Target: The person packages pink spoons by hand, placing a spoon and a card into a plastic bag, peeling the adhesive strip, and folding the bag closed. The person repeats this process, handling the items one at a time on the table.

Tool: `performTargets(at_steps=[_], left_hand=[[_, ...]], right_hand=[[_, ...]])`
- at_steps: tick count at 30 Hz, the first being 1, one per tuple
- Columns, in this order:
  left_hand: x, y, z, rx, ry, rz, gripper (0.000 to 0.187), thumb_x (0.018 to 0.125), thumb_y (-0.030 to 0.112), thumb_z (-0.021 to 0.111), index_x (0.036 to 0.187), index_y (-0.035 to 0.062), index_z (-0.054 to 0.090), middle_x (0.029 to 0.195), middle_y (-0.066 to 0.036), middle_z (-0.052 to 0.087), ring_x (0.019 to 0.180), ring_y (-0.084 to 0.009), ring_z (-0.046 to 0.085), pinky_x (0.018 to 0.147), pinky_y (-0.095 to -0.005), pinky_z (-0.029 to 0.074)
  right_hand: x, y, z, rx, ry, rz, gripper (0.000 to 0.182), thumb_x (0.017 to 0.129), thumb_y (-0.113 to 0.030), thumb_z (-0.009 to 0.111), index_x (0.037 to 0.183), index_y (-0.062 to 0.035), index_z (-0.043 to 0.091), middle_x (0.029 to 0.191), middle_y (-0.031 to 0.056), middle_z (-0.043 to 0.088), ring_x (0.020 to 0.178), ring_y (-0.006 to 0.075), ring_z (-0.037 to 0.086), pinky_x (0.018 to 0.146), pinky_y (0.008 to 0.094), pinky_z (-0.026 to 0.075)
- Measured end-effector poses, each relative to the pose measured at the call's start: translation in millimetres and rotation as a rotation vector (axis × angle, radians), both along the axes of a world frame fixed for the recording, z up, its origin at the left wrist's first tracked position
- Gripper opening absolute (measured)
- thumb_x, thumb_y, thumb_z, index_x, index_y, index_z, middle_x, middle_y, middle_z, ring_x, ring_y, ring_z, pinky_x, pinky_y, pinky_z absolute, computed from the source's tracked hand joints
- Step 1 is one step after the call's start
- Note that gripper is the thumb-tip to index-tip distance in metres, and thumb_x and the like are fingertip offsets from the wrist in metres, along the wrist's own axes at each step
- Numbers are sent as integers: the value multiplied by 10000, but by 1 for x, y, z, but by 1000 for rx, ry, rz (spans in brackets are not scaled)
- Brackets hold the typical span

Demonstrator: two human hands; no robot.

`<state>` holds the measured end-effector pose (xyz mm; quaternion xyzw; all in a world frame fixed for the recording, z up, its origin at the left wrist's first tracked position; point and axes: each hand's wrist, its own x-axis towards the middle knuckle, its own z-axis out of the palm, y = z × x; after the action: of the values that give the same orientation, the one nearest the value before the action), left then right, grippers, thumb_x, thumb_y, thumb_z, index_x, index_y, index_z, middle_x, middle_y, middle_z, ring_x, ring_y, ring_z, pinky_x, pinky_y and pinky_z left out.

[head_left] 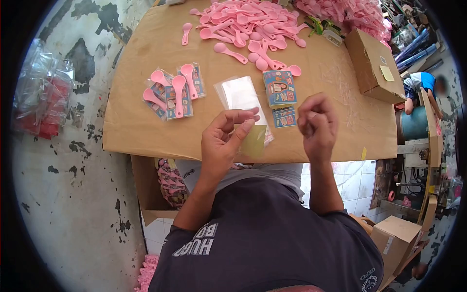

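Observation:
My left hand (224, 137) is closed, thumb against fingers, over the table's near edge. It pinches a flat yellow-green piece (254, 141) that looks partly see-through. Beneath and beyond it lies a stack of clear plastic bags (239, 92). My right hand (318, 127) is raised to the right, its fingers curled and blurred; whether anything is in them cannot be made out. Between the hands are a stack of blue printed cards (280, 87) and a few more cards (284, 118). To the left, several pink measuring spoons (179, 96) lie on bagged blue cards.
A big heap of pink spoons (243, 19) covers the table's far side. A cardboard box (374, 65) stands at the right, beside clear plastic strips (340, 92). Plastic bags (46, 92) hang on the left wall. Another person (419, 82) is at the far right.

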<state>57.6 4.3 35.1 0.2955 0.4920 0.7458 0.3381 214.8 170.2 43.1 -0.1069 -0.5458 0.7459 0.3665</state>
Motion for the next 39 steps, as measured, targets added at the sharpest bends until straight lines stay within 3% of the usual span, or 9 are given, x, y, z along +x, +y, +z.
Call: performTargets(at_steps=[1,3,6,12,19,21,33,37,39], left_hand=[[-1,0,-1,-2,-3,6,186,1003,67,643,1156,-35,615,1214,-229,698,1120,-241,692,956,-358,574],[-2,0,-3,19,22,25,176,1000,65,649,1146,-32,633,1219,-204,691,1127,-220,682,969,-342,554],[-6,-4,-5,13,43,4,189,999,63,659,1150,-48,643,1238,-162,668,1152,-178,643,966,-308,527],[-6,-7,-4,-28,6,-18,271,998,70,661,1230,-66,631,1190,-144,699,1120,-167,665,972,-294,528],[-7,-7,-2,-111,-5,-63,277,1001,64,653,1232,-87,642,1137,-167,735,1049,-163,701,924,-282,555],[-4,-5,0,-88,39,-15,248,998,81,658,1196,-70,658,1077,-172,751,960,-170,723,857,-293,589],[-2,-9,0,-9,104,0,188,985,13,658,1163,-41,681,1044,-157,756,951,-145,713,858,-262,556],[-6,-14,-4,42,179,4,143,981,-2,655,1117,-33,689,1039,-146,752,965,-146,708,867,-269,550],[-8,-17,-4,86,155,-22,95,976,-26,642,1058,-36,688,1030,-137,751,990,-151,704,883,-279,548]], right_hand=[[-5,-11,3,-2,-3,6,81,1007,-87,550,1024,-22,596,849,45,609,716,59,541,627,211,422],[-17,-30,11,191,-350,-43,145,987,-121,619,1077,-9,639,846,7,611,713,27,513,609,197,384],[-25,-31,-6,358,-328,51,194,982,-133,668,1118,6,666,881,-8,645,750,24,529,644,197,399],[-29,-32,-7,111,-262,102,192,988,-189,703,1080,-21,688,925,2,697,799,31,599,654,191,444],[-19,-23,0,56,-345,120,187,998,-205,693,1071,-34,695,872,-7,692,724,43,618,572,193,460],[-18,-22,0,36,-330,122,183,1001,-198,688,1083,-35,693,857,-6,684,680,41,612,542,185,449],[-16,-27,6,28,-248,94,125,1012,-113,644,1081,-23,696,817,-12,655,602,20,553,459,175,387],[-12,-24,3,12,-200,172,104,1012,-75,624,1047,-21,704,876,-6,650,657,25,557,514,182,408],[-13,-23,-1,116,-143,182,131,1008,-27,578,1015,-13,709,951,10,643,746,39,562,602,195,428]])
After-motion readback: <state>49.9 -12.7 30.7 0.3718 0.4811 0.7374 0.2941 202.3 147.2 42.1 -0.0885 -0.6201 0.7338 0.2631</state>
